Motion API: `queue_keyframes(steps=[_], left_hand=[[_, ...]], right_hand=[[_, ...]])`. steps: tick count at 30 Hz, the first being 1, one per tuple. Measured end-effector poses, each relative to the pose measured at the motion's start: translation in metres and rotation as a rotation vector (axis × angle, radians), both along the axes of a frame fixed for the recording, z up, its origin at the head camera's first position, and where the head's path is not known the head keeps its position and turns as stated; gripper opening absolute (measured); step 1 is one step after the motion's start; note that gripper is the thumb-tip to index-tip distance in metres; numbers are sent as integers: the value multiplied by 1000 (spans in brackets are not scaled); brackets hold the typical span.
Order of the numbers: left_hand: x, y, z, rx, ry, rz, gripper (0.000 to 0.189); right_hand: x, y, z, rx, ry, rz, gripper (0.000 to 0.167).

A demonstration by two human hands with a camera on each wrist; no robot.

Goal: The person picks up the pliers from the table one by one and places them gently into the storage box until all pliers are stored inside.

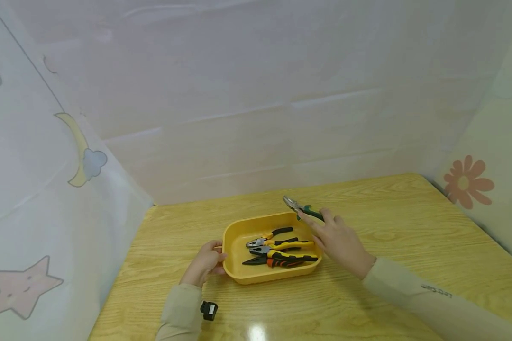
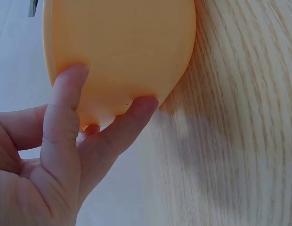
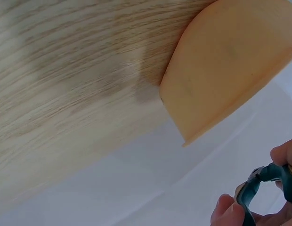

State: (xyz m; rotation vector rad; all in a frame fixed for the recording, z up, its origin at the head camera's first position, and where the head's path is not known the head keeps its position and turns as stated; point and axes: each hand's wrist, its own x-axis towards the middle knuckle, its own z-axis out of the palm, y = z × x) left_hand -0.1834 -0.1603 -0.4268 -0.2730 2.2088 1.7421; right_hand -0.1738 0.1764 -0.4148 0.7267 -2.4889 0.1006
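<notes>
A yellow plastic tray (image 1: 277,278) sits on the wooden table with several pliers lying in it. My left hand (image 1: 206,260) grips its left end, with fingers (image 2: 143,106) against the outer wall. Over the tray's far right corner, my right hand (image 1: 341,241) holds green-handled pliers (image 1: 296,205), their metal head pointing far left. In the right wrist view the green handles (image 3: 248,194) are spread apart between thumb and fingers. Inside the tray lie yellow-and-black combination pliers (image 1: 277,255), long-nose pliers (image 1: 256,261) with red-and-black handles, and a pair with a black grip (image 1: 282,230) at the back.
The wooden table (image 1: 392,227) extends to both sides of the tray. Behind it hangs a pale creased sheet (image 1: 256,142), with printed cloth walls at left and right. A small black device (image 1: 209,310) is at the left sleeve.
</notes>
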Motion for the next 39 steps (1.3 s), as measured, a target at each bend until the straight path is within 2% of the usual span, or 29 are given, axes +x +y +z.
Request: queue_keyframes(steps=[9,16,21,24,27,30,34,39], left_hand=[[-1,0,1,9,-12,3,41],[0,0,2,6,-13,7,42],[2,0,3,14,-14,8,44],[1,0,3,10,-15,9,44],[1,1,2,6,-17,9,44],[0,1,2,4,-17,12,43],[0,0,2,-1,-13,13,43],[0,0,2,6,-10,7,43]], right_hand=[[1,-4,-3,9,-2,64,72],[-1,-6,-7,45,49,115,75],[-2,-8,-8,41,51,132,74],[-4,-8,-10,34,49,157,68],[-6,-9,-12,31,41,185,52],[-8,-9,-14,26,-3,207,45],[-9,-12,-14,40,-60,215,54],[-14,-13,-13,95,-67,246,61]])
